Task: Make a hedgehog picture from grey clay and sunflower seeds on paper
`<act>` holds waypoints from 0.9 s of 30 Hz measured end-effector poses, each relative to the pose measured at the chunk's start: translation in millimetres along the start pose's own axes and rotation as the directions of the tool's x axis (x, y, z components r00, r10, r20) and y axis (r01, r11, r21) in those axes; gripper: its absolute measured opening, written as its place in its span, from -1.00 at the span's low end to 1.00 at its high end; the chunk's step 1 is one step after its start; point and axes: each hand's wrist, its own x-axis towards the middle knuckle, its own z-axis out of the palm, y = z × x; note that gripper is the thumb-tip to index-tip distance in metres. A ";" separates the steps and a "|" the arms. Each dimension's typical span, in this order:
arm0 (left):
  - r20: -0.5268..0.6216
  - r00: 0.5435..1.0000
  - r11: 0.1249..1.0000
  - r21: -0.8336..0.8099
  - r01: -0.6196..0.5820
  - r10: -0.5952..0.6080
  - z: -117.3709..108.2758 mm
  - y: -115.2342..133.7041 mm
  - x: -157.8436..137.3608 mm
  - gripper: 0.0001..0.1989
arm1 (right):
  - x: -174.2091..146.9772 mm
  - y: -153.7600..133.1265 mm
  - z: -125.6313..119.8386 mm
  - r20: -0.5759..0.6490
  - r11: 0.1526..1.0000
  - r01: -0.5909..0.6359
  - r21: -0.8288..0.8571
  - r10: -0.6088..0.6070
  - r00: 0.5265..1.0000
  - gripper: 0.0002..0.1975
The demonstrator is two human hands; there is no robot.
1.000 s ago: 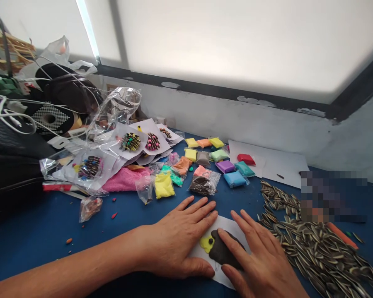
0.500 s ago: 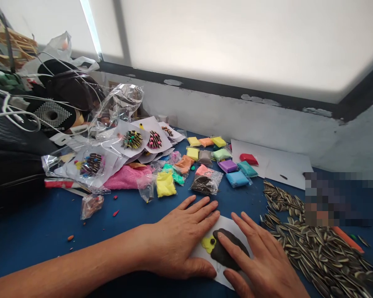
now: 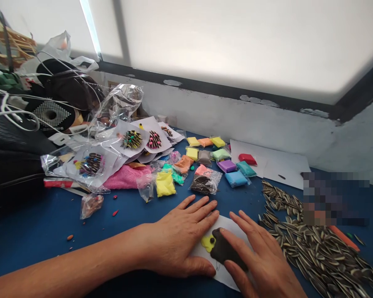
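Observation:
My left hand (image 3: 182, 238) lies flat with fingers spread on the left part of a white sheet of paper (image 3: 224, 276). On this sheet is a flattened shape of black clay (image 3: 225, 250), joined on its left to a small yellow clay piece (image 3: 207, 244) with a black dot. My right hand (image 3: 261, 256) is over the right side of the black clay, its index fingertip touching the upper edge and the other fingers stretched out. Part of the clay is hidden under that hand. A few pencil lines show below the clay.
Sunflower seeds (image 3: 317, 256) are heaped on the right of the blue table (image 3: 49, 231). Bagged clay packets (image 3: 236, 179) lie behind my hands, beside more white paper (image 3: 286, 165). Seed-covered clay pieces on paper (image 3: 132, 139) and a pink cloth (image 3: 127, 177) are at the left.
My right index finger has shifted from the middle of the black clay toward its upper edge, and the hand has turned slightly. My left hand stays in place.

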 end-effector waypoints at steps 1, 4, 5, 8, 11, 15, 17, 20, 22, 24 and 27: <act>0.002 1.000 1.000 0.000 0.002 -0.002 -0.2 0.4 0.0 -0.11 | -0.2 0.2 0.3 -0.003 1.000 -0.015 -0.001 0.015 1.000 -0.66; 0.003 1.000 1.000 0.000 0.010 -0.010 -0.8 1.5 0.3 -0.11 | -1.1 0.9 2.7 0.001 0.999 -0.020 -0.031 0.020 1.000 -0.61; 0.003 1.000 1.000 0.001 0.013 -0.013 -0.9 1.7 0.4 -0.11 | -1.5 1.2 3.7 0.009 0.999 -0.014 -0.038 0.014 1.000 -0.60; 0.011 1.000 1.000 -0.003 0.021 -0.021 -1.2 1.7 0.8 -0.11 | -2.6 2.3 5.1 0.037 0.999 -0.006 -0.039 0.007 0.999 -0.60; 0.023 0.999 1.000 -0.007 0.023 -0.023 -1.5 1.3 0.9 -0.11 | -3.0 3.4 4.5 0.037 1.000 -0.015 -0.021 0.016 0.999 -0.62; 0.020 0.999 1.000 -0.007 0.026 -0.025 -1.3 0.9 0.5 -0.11 | -4.5 4.5 4.4 0.060 0.999 -0.043 0.014 0.042 0.997 -0.60; 0.010 1.000 1.000 -0.005 0.019 -0.019 -1.0 0.8 0.2 -0.11 | -6.1 4.9 5.4 0.073 0.997 -0.078 0.017 0.077 0.994 -0.59; -0.005 1.000 1.000 0.002 0.013 -0.013 -0.5 0.5 0.1 -0.12 | -7.8 4.8 6.8 0.082 0.996 -0.089 0.027 0.087 0.993 -0.58; -0.006 1.000 1.000 0.004 0.013 -0.013 -0.3 0.3 0.1 -0.12 | -7.5 4.3 6.7 0.079 0.997 -0.072 0.031 0.069 0.994 -0.60; -0.009 1.000 1.000 0.002 0.012 -0.012 0.1 0.0 0.2 -0.12 | -6.2 4.2 5.5 0.070 0.998 -0.051 0.024 0.050 0.996 -0.61; -0.023 1.000 1.000 -0.002 0.004 -0.004 0.7 -0.6 0.4 -0.12 | -3.9 5.8 2.8 0.055 0.999 -0.041 -0.001 0.041 0.998 -0.60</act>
